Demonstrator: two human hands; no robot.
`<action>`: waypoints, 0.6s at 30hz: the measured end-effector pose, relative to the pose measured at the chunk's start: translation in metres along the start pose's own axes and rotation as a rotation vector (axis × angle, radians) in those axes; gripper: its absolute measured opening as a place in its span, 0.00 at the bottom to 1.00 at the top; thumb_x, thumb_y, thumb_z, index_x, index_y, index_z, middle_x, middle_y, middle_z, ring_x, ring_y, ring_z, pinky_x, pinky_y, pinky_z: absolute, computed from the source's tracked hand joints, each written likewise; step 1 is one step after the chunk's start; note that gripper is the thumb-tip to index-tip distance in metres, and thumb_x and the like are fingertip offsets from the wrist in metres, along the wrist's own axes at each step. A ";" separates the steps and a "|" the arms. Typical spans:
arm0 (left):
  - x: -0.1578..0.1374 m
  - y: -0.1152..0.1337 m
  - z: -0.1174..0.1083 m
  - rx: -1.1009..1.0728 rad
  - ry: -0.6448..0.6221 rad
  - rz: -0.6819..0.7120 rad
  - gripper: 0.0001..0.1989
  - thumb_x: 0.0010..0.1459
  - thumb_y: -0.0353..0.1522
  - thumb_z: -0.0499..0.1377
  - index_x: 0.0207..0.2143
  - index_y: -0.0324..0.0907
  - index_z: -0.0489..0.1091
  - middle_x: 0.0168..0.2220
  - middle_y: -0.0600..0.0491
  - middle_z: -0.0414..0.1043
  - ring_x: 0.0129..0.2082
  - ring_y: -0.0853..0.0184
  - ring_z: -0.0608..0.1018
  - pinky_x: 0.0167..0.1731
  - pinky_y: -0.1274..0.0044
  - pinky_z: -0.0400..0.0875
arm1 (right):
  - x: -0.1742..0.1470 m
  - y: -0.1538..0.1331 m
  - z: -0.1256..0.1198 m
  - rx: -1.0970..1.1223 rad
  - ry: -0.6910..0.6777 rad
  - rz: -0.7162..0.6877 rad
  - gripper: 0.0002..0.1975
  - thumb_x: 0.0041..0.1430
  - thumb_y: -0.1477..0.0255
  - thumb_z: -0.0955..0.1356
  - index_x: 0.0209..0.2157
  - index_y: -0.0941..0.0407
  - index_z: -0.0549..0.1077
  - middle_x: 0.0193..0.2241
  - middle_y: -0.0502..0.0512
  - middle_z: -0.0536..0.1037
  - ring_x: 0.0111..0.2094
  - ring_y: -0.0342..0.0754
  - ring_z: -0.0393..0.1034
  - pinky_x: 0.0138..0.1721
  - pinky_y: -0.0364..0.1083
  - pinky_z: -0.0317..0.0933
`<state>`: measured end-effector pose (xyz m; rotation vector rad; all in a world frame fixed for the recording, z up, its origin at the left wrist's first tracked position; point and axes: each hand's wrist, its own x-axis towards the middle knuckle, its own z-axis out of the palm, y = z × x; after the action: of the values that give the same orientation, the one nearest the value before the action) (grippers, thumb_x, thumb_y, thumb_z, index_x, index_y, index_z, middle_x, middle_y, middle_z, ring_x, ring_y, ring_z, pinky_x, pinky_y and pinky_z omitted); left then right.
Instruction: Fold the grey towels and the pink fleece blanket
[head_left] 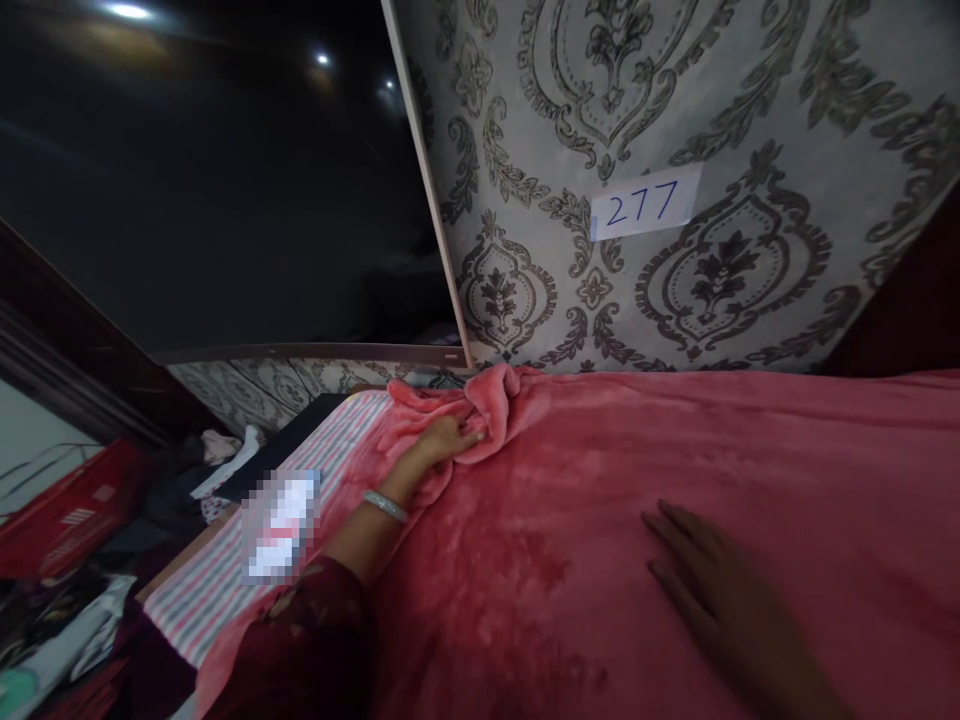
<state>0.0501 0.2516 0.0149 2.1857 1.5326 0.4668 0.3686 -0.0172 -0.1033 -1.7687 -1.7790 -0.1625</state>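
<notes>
A pink plush blanket (675,450) is spread over a flat surface against the wall, its far left corner bunched up in folds. At those folds my left hand (448,438), with a silvery bangle at the wrist, has its fingers closed on the fabric. Toward the front right, my right hand (709,590) is open, fingers stretched out over the smooth part of the blanket. A striped cloth (202,590) in pink, grey and white shows along the blanket's left edge, with a blurred-out patch on top of it.
A large dark television screen (225,180) hangs at the upper left, just above the bunched corner. A paper label reading 277 (646,204) is stuck to the patterned wallpaper (517,290). Clothes and a red bag (67,510) lie to the left, beside a dark flat item (289,440).
</notes>
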 end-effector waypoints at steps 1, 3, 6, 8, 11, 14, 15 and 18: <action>-0.002 0.001 0.001 0.057 -0.032 0.058 0.12 0.51 0.41 0.67 0.29 0.42 0.74 0.29 0.49 0.75 0.38 0.54 0.78 0.40 0.69 0.70 | 0.000 -0.001 0.000 0.003 0.000 0.004 0.26 0.69 0.58 0.56 0.57 0.54 0.75 0.60 0.60 0.72 0.59 0.61 0.68 0.61 0.66 0.60; -0.008 0.004 0.003 0.174 -0.068 0.211 0.12 0.51 0.39 0.67 0.33 0.41 0.75 0.37 0.46 0.77 0.43 0.52 0.78 0.46 0.67 0.70 | 0.000 -0.001 -0.001 0.006 -0.002 0.007 0.27 0.69 0.57 0.56 0.57 0.54 0.75 0.60 0.61 0.72 0.59 0.60 0.67 0.61 0.66 0.59; -0.018 0.010 0.003 0.259 -0.023 0.397 0.21 0.50 0.36 0.66 0.47 0.40 0.74 0.53 0.42 0.73 0.55 0.49 0.73 0.57 0.63 0.66 | 0.000 -0.002 -0.002 0.008 -0.008 0.011 0.27 0.68 0.57 0.56 0.57 0.55 0.74 0.60 0.61 0.71 0.59 0.60 0.67 0.61 0.66 0.59; -0.025 0.014 0.005 0.305 0.040 0.437 0.23 0.53 0.34 0.64 0.51 0.40 0.71 0.56 0.42 0.71 0.58 0.49 0.70 0.60 0.61 0.63 | 0.000 -0.002 -0.001 0.009 -0.017 0.019 0.27 0.68 0.58 0.56 0.57 0.54 0.74 0.61 0.60 0.71 0.60 0.60 0.67 0.62 0.66 0.58; -0.033 0.018 0.013 0.335 0.088 0.395 0.18 0.55 0.33 0.62 0.49 0.41 0.73 0.54 0.40 0.72 0.57 0.49 0.71 0.60 0.60 0.63 | -0.001 -0.001 -0.001 0.008 -0.012 0.016 0.26 0.68 0.58 0.57 0.58 0.54 0.74 0.61 0.60 0.71 0.60 0.61 0.66 0.62 0.66 0.58; -0.033 0.016 0.019 0.230 0.060 0.209 0.09 0.54 0.33 0.63 0.38 0.42 0.75 0.43 0.41 0.76 0.48 0.51 0.76 0.51 0.63 0.68 | -0.002 0.000 0.000 0.009 -0.003 0.003 0.26 0.68 0.58 0.57 0.57 0.54 0.74 0.61 0.61 0.71 0.59 0.61 0.67 0.61 0.66 0.59; -0.031 0.014 0.018 0.156 0.037 0.127 0.05 0.53 0.33 0.63 0.33 0.42 0.74 0.37 0.44 0.76 0.44 0.52 0.77 0.47 0.65 0.70 | -0.002 0.001 0.000 0.011 -0.004 0.001 0.26 0.68 0.58 0.57 0.57 0.54 0.74 0.61 0.61 0.71 0.59 0.61 0.67 0.61 0.65 0.59; -0.015 0.003 0.005 -0.063 -0.025 -0.042 0.06 0.53 0.33 0.63 0.25 0.42 0.69 0.26 0.52 0.72 0.34 0.59 0.77 0.36 0.71 0.70 | -0.001 0.001 -0.001 0.014 -0.001 0.002 0.26 0.68 0.58 0.56 0.56 0.54 0.75 0.60 0.60 0.71 0.59 0.60 0.68 0.61 0.65 0.60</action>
<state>0.0499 0.2354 0.0121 2.0995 1.5273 0.4667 0.3694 -0.0185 -0.1035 -1.7610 -1.7745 -0.1475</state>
